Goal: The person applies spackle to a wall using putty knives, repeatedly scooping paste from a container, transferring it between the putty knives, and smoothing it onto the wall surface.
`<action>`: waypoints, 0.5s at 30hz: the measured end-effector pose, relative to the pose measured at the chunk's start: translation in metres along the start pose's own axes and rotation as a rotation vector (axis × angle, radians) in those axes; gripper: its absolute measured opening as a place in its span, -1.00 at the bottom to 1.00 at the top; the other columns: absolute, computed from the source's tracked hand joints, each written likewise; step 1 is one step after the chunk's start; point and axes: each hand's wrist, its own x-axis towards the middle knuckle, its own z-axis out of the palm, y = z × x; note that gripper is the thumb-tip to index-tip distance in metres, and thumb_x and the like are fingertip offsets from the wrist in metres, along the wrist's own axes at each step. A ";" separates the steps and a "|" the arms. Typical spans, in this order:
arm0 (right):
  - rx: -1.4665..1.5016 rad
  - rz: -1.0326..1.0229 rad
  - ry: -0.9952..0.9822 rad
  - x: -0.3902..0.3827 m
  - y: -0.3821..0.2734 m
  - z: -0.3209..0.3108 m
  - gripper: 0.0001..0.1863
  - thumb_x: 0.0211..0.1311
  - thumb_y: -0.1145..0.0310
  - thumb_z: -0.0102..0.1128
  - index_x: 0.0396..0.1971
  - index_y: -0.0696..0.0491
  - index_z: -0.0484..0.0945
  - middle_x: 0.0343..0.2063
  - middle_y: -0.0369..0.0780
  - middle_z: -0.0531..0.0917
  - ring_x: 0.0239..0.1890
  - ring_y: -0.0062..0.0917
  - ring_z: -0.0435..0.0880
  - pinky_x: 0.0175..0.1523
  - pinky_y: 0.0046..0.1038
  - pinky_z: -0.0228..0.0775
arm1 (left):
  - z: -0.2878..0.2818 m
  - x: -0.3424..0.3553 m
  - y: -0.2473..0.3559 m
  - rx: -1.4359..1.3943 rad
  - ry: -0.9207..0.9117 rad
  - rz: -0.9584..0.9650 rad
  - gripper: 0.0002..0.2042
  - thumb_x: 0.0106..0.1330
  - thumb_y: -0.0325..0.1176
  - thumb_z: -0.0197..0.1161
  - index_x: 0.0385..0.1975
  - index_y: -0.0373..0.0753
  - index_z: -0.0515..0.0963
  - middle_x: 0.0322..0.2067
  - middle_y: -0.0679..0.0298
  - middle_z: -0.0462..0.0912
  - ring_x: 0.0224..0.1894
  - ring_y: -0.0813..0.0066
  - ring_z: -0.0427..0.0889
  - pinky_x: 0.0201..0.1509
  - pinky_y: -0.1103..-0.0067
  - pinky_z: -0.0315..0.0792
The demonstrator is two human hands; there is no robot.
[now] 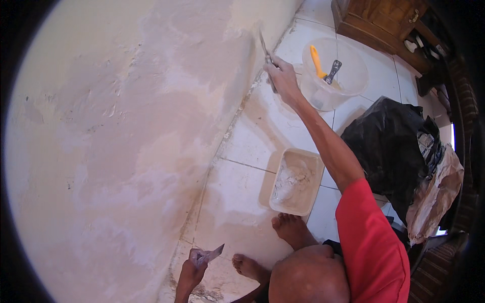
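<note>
My right hand (284, 81) reaches far forward, closed around a putty knife (263, 44). Its thin blade is seen almost edge-on at the wall (151, 126), low down near the floor line. Smears of whitish and pinkish-grey filler cover much of that wall. Closer to me, my left hand (196, 262) grips a second scraper (216, 251), whose pointed metal blade is angled to the right. White residue coats the left fingers. Between the two hands, on the floor, sits a cream rectangular tub (279, 202) with pale filler paste (294, 183) in it.
A translucent bucket (359, 76) holds a yellow-handled tool (316, 59) and a black-handled one (332, 71). Black plastic (386, 144) and crumpled brown paper (437, 194) lie at right. A wooden cabinet (376, 25) stands far right. My bare feet (293, 231) are beside the tub on the tiles.
</note>
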 end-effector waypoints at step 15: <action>0.123 0.087 -0.134 -0.012 0.002 0.001 -0.53 0.30 0.25 0.12 0.15 0.16 0.46 -0.64 -0.37 0.43 -0.58 -0.68 0.45 -0.51 -0.55 0.28 | 0.005 0.001 -0.009 0.013 -0.006 0.012 -0.73 0.32 -0.32 0.19 -0.11 -0.34 0.42 -0.55 0.03 0.60 -0.49 0.12 0.63 -0.38 0.39 0.44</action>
